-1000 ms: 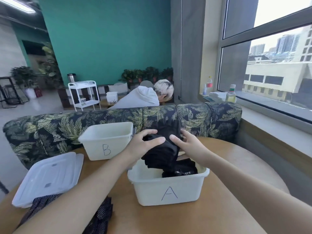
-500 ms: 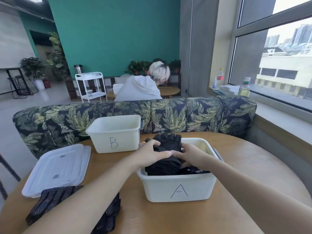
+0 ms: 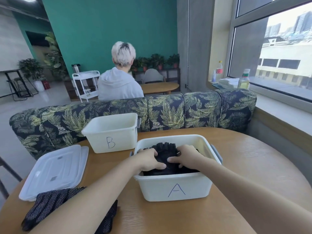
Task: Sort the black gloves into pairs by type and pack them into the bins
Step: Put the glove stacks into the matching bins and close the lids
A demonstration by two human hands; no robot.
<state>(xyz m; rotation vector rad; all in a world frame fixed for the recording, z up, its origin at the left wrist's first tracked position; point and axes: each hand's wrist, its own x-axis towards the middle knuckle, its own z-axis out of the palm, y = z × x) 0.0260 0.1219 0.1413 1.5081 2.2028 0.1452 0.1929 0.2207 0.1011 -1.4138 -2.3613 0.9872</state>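
A white bin marked A stands in front of me on the wooden table. Inside it lie black fingerless gloves. My left hand and my right hand are both down in the bin, fingers curled onto the glove pile and pressing it. A second white bin marked B stands behind and to the left; I see nothing inside it. Black dotted gloves lie on the table at the lower left, partly hidden by my left forearm.
Two stacked white lids lie left of bin A. A leaf-patterned sofa back runs along the table's far edge, and a person in a grey hoodie sits beyond it, facing away. A window sill with bottles is at the right.
Both hands have lowered the black gloves from above the bin down into bin A. The camera view has tilted and come closer.
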